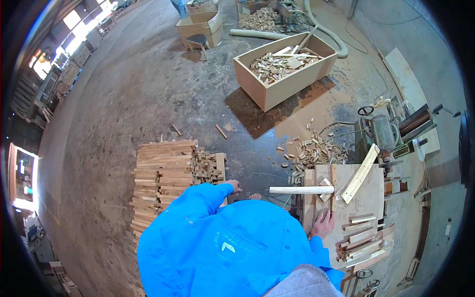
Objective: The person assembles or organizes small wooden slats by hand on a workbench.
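My left hand (234,186) hangs beside the right end of a stack of wooden strips (166,163), its fingers loosely stretched and no piece visible in them. On the machine table (368,193) to the right, my right hand (323,225) rests with fingers apart, its tips close to an upright wooden guide strip (333,185). One pale wooden stick (299,190) lies across the table's left edge, its free end sticking out over the floor. Under its right end sits a short wooden block (325,190). A longer pale batten (361,173) lies slanted farther right.
Several short wood pieces (358,242) lie at the table's near side. Offcuts (316,151) are heaped on the floor beyond the table. Farther off stand a large wooden box (267,94) full of scraps, a stool (198,40) and a carton (200,24). A motor (383,132) is beside the table.
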The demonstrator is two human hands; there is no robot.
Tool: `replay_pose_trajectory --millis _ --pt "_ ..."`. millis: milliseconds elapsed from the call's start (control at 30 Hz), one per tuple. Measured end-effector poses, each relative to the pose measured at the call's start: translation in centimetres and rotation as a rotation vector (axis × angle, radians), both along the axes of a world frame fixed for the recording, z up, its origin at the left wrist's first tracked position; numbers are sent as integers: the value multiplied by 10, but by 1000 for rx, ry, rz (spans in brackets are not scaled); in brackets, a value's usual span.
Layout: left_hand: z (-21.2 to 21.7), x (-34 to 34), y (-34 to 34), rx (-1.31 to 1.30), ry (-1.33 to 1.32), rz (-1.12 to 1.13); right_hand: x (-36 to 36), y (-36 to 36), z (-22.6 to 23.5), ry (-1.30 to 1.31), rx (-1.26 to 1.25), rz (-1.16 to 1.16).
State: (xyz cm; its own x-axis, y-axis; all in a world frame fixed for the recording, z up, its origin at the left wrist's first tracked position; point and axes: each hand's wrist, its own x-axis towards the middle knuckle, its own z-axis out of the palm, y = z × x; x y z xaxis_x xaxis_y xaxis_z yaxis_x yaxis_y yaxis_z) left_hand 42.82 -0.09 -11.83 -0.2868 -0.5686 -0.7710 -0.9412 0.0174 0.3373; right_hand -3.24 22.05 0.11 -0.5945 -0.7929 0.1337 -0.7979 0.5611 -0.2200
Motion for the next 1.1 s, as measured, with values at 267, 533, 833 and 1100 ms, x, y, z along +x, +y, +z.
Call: replay_pose_trajectory --millis 267,533,833,1100 --pt "-4 12 -17 -10 -8 -22 0 -2 -2 21 11 -1" --pt "-4 20 -14 1 1 -69 0 -2 -2 45 27 3" --pt "-2 9 -20 12 -11 -113 -1 -4 -1 13 51 8" --pt "-4 -20 -30 33 10 -107 -3 -3 -4 19 60 8"
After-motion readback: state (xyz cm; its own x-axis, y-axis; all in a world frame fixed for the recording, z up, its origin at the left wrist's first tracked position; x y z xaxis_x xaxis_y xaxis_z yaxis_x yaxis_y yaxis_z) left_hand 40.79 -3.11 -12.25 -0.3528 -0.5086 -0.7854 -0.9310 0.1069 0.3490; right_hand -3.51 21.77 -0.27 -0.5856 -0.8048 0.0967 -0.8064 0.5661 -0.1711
